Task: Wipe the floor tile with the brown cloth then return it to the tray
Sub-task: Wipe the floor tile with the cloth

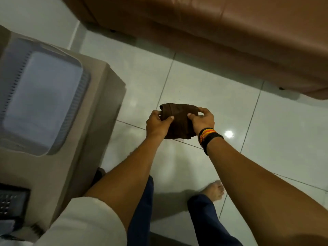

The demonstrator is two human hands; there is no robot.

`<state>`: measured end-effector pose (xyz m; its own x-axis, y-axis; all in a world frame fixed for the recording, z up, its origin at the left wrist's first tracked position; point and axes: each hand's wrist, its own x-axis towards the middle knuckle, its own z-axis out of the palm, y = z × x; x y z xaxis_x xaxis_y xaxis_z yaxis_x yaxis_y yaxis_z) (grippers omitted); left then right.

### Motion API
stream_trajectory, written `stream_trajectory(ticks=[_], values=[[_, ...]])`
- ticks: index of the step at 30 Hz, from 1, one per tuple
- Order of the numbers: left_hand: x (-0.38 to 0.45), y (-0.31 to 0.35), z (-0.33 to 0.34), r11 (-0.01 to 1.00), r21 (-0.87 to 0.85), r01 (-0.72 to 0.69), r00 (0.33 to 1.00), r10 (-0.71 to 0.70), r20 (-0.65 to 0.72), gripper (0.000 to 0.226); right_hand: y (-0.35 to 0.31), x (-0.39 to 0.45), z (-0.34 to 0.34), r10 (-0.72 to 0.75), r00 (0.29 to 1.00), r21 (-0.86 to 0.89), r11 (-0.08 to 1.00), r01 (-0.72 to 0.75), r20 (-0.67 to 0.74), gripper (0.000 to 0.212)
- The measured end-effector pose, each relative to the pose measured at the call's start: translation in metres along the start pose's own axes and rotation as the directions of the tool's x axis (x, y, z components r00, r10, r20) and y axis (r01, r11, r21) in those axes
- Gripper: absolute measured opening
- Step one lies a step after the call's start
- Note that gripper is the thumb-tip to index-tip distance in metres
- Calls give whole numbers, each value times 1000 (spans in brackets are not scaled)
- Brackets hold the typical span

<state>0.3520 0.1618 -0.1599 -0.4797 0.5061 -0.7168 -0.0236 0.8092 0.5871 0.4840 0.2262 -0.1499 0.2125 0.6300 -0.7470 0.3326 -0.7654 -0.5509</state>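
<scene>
A dark brown cloth [179,119], bunched and folded, hangs in the air above the glossy white floor tiles [221,107]. My left hand [157,126] grips its left edge and my right hand [202,118] grips its right edge, thumbs on top. The cloth's lower part droops between my wrists. A pale blue-grey plastic tray [42,96] with slotted walls sits on a beige table [99,96] to the left, and nothing lies in it.
A brown leather sofa [221,29] runs along the far side and right. My bare right foot [213,190] and dark trouser legs stand on the tiles below my arms. A black device with buttons [10,203] lies at the table's near left corner.
</scene>
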Motion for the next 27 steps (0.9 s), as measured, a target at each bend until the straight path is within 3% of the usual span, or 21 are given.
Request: stream_trajectory(ticks=[8,11,13,14,16,19,21,24,27], values=[[87,-112,83,981,170,92,979,-120,162,49,110,130,16,-17,1000,-247,969,20,15,44],[126,-154,92,959,282,-8,957,-74,281,48,148,183,32,-92,996,-313,946,82,-18,45],[159,-176,90,904,393,-169,962,65,265,48,172,215,45,-184,981,-380,913,146,-67,54],[179,-186,88,846,471,-250,958,147,244,59,185,226,55,-231,970,-425,888,177,-78,61],[217,-195,83,679,653,-337,942,246,230,105,212,235,80,-299,953,-543,809,224,-51,74],[269,-194,84,513,799,-314,949,185,254,167,249,241,120,-316,948,-736,634,239,36,91],[291,-190,90,468,835,-289,957,112,268,183,253,256,134,-397,918,-829,517,215,-10,93],[304,-187,97,450,851,-270,961,75,265,192,220,302,152,-588,808,-869,419,264,-38,89],[306,-183,97,465,837,-288,953,51,299,192,183,330,180,-715,676,-865,212,454,179,85]])
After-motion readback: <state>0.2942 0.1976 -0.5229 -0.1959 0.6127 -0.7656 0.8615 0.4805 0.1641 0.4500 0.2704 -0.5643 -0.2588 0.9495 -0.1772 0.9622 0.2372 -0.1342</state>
